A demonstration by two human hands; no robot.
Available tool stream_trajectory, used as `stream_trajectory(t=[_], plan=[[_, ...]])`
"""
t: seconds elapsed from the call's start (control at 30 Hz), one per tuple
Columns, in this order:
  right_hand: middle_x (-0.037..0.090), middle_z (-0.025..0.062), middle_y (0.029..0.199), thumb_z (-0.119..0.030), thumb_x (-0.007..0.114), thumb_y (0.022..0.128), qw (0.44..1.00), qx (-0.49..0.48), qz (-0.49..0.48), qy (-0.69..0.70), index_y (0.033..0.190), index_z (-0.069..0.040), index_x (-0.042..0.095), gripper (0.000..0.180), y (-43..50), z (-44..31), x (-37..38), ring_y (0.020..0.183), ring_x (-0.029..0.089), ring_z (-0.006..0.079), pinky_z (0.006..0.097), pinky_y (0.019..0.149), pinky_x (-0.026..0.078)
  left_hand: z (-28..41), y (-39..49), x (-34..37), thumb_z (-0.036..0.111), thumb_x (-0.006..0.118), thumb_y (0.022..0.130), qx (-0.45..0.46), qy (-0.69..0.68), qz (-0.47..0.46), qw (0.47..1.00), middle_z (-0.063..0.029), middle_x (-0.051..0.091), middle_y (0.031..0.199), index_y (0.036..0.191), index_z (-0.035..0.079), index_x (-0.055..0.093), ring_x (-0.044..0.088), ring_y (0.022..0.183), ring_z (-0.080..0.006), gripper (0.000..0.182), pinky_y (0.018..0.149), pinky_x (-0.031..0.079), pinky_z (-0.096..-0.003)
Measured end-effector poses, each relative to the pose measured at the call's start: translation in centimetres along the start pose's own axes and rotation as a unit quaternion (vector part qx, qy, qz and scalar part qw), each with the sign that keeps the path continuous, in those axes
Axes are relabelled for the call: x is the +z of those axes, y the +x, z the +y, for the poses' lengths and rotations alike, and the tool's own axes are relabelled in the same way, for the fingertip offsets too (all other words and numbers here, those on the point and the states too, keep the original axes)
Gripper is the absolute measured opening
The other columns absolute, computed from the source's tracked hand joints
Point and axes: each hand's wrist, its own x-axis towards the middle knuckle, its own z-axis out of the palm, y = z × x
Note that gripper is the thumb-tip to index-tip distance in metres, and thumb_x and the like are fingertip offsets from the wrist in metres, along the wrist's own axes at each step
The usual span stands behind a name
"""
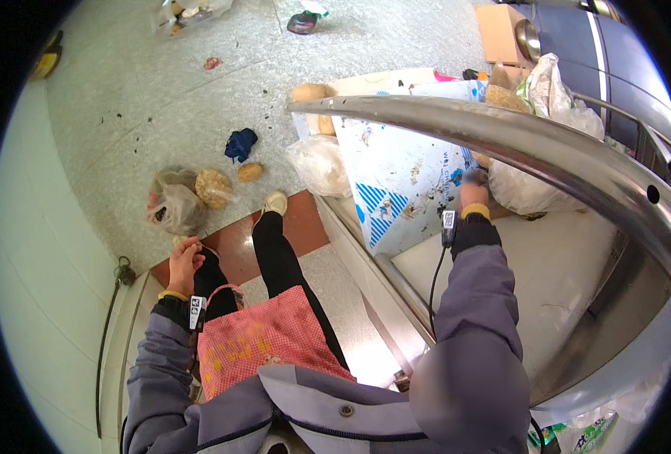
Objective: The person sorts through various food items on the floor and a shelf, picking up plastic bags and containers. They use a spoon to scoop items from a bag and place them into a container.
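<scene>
My right hand (474,192) is at the right edge of a white sheet (395,153) with blue printing, soiled with dark scraps. Its fingers are blurred, so a grip on the sheet cannot be made out. Beside it lies a clear plastic bag (531,184) with pale contents. My left hand (184,265) hovers over my left leg, fingers loosely bent and nothing visible in them. Beyond it on the floor are a knotted plastic bag (176,210), a round bagged lump of pale pieces (213,187) and a potato-like brown item (250,172).
A curved stainless steel rail (483,122) arches over the sheet. Dark blue cloth (240,144), a spray bottle (302,22) and another plastic bag (319,164) lie ahead. A cardboard box (500,34) stands far right by a metal bowl (528,40). A reddish floor strip (298,227) runs underfoot.
</scene>
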Motion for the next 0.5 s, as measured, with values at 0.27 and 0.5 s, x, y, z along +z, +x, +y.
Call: stream_trajectory(t=[0.27, 0.5], plan=[[0.055, 0.0314, 0.092, -0.023, 0.042, 0.081, 0.987, -0.033, -0.043, -0.154, 0.087, 0.009, 0.058, 0.037, -3.5, 1.9, -0.6, 0.089, 0.054, 0.0409, 0.0437, 0.078, 0.043, -0.9, 0.7, -1.4, 0.013, 0.047, 0.083, -0.006, -0.002, 0.029, 1.0, -0.0012, 0.055, 0.083, 0.107, 0.007, 0.052, 0.052, 0.06, -0.0086, 0.024, 0.056, 0.042, -0.0199], [0.057, 0.028, 0.092, -0.024, 0.043, 0.081, 0.996, -0.035, -0.027, -0.079, 0.083, 0.009, 0.059, 0.037, 0.9, 3.6, 1.4, 0.09, 0.054, 0.04, 0.0413, 0.078, 0.043, -0.6, 0.2, -0.6, 0.013, 0.046, 0.084, 0.023, -0.021, -0.008, 0.999, -0.0008, 0.054, 0.083, 0.107, 0.008, 0.052, 0.052, 0.062, -0.0078, 0.024, 0.057, 0.042, -0.0197]])
